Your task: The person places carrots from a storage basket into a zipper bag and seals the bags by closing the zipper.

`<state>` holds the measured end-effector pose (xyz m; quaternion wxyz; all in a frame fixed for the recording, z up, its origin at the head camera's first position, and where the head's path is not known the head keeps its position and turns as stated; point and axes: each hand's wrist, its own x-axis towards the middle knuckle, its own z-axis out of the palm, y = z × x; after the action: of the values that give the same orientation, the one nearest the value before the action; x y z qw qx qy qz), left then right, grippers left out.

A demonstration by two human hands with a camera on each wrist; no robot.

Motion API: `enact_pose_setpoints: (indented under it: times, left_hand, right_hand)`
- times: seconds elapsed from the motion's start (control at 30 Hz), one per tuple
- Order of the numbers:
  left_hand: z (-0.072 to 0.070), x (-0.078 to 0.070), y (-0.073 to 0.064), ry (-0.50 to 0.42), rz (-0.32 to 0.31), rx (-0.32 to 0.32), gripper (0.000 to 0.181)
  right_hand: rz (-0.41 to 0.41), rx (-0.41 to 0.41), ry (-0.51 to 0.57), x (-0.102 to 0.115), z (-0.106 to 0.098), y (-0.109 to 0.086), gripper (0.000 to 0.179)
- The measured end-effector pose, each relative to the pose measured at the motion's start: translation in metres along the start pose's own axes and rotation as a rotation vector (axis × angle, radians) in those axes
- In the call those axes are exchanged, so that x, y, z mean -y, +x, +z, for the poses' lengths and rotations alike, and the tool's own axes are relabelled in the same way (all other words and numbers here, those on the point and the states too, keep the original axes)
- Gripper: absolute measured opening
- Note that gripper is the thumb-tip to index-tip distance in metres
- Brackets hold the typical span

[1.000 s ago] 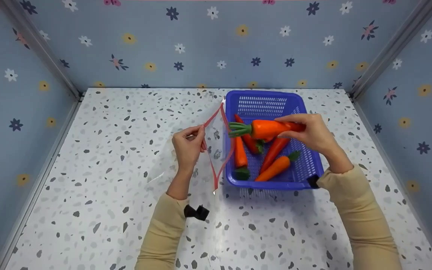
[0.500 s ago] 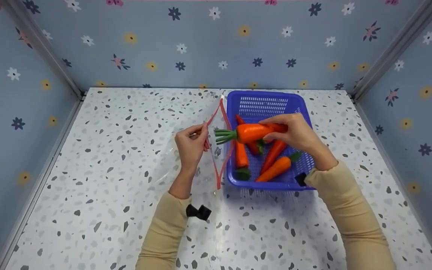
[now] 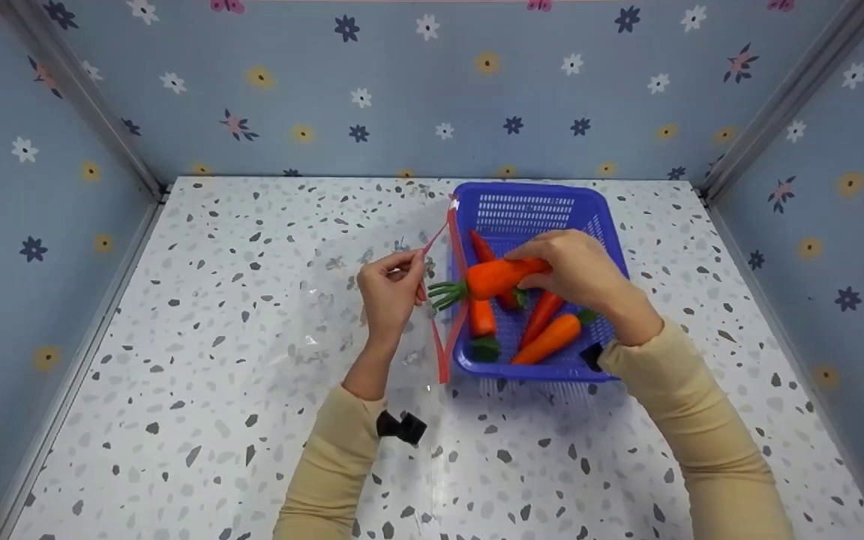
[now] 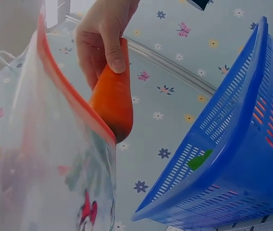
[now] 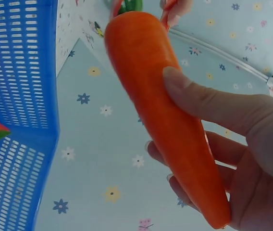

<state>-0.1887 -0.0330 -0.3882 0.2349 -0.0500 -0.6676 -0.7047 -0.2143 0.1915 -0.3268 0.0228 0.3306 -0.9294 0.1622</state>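
Note:
My left hand [image 3: 391, 296] pinches one side of the red-edged opening of a clear zip bag [image 3: 443, 364], whose body lies to the left across the table. The opening is spread beside the basket. My right hand [image 3: 582, 270] grips a large orange carrot [image 3: 493, 279] by its narrow end, over the basket's left part. Its green top [image 3: 447, 294] points left into the bag's mouth. Through the plastic bag [image 4: 55, 163] in the left wrist view, the green top shows blurred behind the red edge. The right wrist view shows my thumb lying along the carrot [image 5: 151, 96].
A blue plastic basket [image 3: 537, 370] stands right of the bag. In it lie an orange carrot [image 3: 550, 339], another carrot [image 3: 482, 319] by the left wall and long red peppers [image 3: 543, 311]. Flower-patterned walls [image 3: 432, 97] enclose the speckled table [image 3: 199, 375] at the back and sides.
My right hand has carried the carrot left and slightly down, bringing its green top from over the basket to the bag's mouth. My left hand and the bag's edge have shifted slightly right.

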Motion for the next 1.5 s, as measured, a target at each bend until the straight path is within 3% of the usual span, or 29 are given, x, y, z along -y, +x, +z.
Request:
enact_pose_setpoints:
  times: [0.17, 0.4, 0.63, 0.87, 1.17, 1.5]
  left_hand:
    - [0.002, 0.001, -0.001, -0.008, -0.009, 0.011, 0.012]
    - [0.003, -0.002, -0.001, -0.037, -0.032, 0.012, 0.012]
    - [0.002, 0.011, 0.007, -0.069, 0.01, -0.058, 0.013]
    - [-0.001, 0.011, 0.011, -0.094, 0.076, -0.127, 0.014]
    - [-0.005, 0.009, 0.013, -0.093, 0.056, -0.183, 0.015]
    - [-0.006, 0.009, 0.014, -0.093, 0.052, -0.194, 0.015]
  right_hand:
    - [-0.088, -0.013, -0.12, 0.013, 0.003, 0.003, 0.029]
    - [-0.188, -0.044, -0.178, 0.025, 0.011, 0.01, 0.029]
    - [-0.226, -0.071, -0.124, 0.024, 0.017, 0.018, 0.026]
    - [-0.123, -0.089, 0.051, 0.011, 0.013, 0.02, 0.022]
    - [-0.045, -0.131, 0.216, -0.016, 0.018, 0.029, 0.019]
    - [0.288, -0.194, 0.383, -0.055, 0.036, 0.045, 0.025]
